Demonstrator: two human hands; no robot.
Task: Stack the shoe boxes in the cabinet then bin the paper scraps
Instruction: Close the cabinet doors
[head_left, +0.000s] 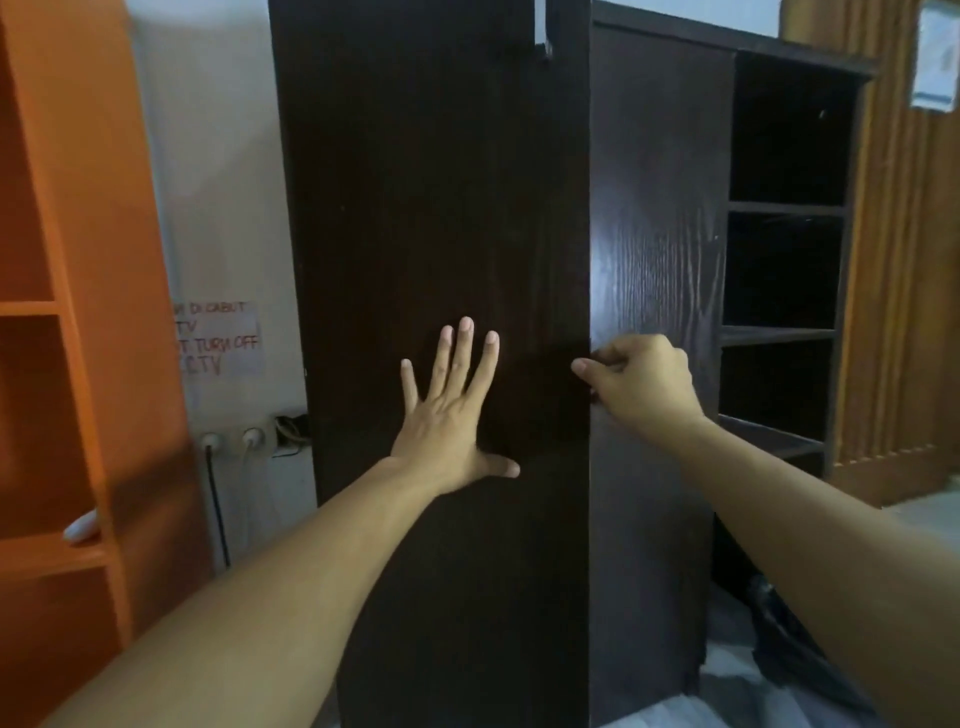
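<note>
A tall dark brown cabinet (431, 208) fills the middle of the head view, its two doors meeting at a vertical seam. My left hand (452, 415) lies flat on the left door with fingers spread. My right hand (639, 382) curls its fingers round the edge of the right door (660, 234) at the seam. The inside behind the doors is hidden. No shoe boxes or paper scraps show.
Open dark shelves (784, 270) stand to the right of the doors. An orange shelf unit (78, 312) stands at the left. A wall with a paper notice (221, 338) and plugged sockets (234, 439) lies between. A dark object (795, 649) lies on the pale floor at lower right.
</note>
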